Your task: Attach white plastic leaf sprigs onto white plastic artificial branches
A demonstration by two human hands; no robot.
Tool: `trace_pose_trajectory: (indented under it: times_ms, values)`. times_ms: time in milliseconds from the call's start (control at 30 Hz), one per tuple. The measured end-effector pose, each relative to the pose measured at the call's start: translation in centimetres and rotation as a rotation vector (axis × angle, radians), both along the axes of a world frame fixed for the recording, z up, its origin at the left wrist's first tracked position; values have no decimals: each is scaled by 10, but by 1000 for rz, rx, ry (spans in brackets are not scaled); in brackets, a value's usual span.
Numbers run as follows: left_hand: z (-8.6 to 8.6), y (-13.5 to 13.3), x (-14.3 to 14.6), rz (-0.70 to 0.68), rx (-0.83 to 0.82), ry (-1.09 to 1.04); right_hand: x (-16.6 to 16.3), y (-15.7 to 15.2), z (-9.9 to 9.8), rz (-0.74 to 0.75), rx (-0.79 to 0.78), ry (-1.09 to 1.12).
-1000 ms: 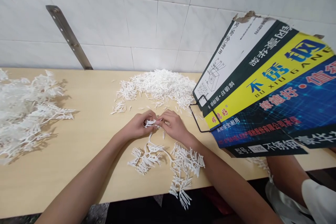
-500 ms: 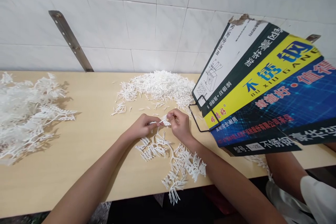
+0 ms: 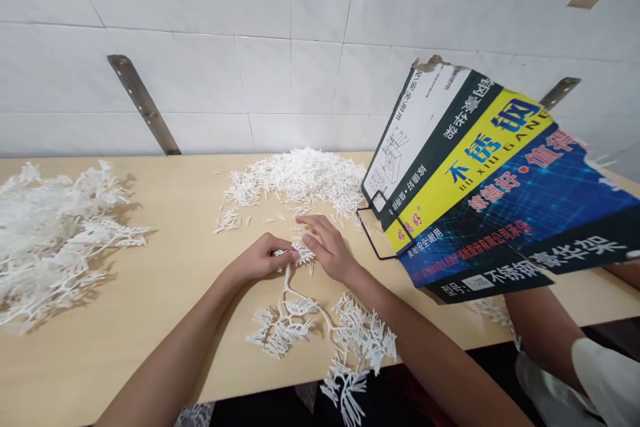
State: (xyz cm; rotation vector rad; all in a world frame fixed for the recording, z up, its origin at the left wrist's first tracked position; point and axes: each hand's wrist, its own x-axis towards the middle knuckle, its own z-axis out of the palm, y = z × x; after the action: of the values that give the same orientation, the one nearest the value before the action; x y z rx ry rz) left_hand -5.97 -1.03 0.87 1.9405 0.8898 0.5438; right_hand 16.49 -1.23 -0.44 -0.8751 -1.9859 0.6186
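Note:
My left hand (image 3: 267,255) is closed, thumb and fingers pinching the upper end of a white branched plastic sprue (image 3: 370,333). The sprue's stem runs down from the grip and splits into clusters of thin prongs; one cluster hangs over the table's front edge. My right hand (image 3: 327,250) is beside the held end, its fingers stretched out and apart, the thumb close to the prongs there. Just beyond both hands lies a heap of small loose white sticks (image 3: 310,173), with some scattered bits in front of it.
A large pile of white branched sprues (image 3: 60,240) lies at the left of the wooden table (image 3: 165,320). On the right, a printed cardboard sheet (image 3: 480,193) stands in a black wire holder (image 3: 367,233). Behind it shows another person's arm (image 3: 545,333). A tiled wall (image 3: 210,80) closes off the back.
My right hand has gone from pinching at the sprue's upper end to spread fingers. The sprue's lower clusters have shifted towards the front edge. The view has tilted up slightly.

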Motion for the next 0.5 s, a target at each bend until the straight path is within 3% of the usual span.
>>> trace_pose_trajectory:
  times_ms: [67,133,300,433,500]
  values:
    - [1,-1,2,-5,13,8,-1,-1,-2,114,12,-73]
    - [1,-2,3,-2,38,26,0,1,-5,130,49,-116]
    - [-3,-3,7,38,129,93,-3,-3,-7,-76,73,-76]
    - [-5,0,8,58,73,27,-4,-8,-4,-172,-29,-20]
    - [-6,2,7,-5,44,-1,4,-2,-7,-285,-50,76]
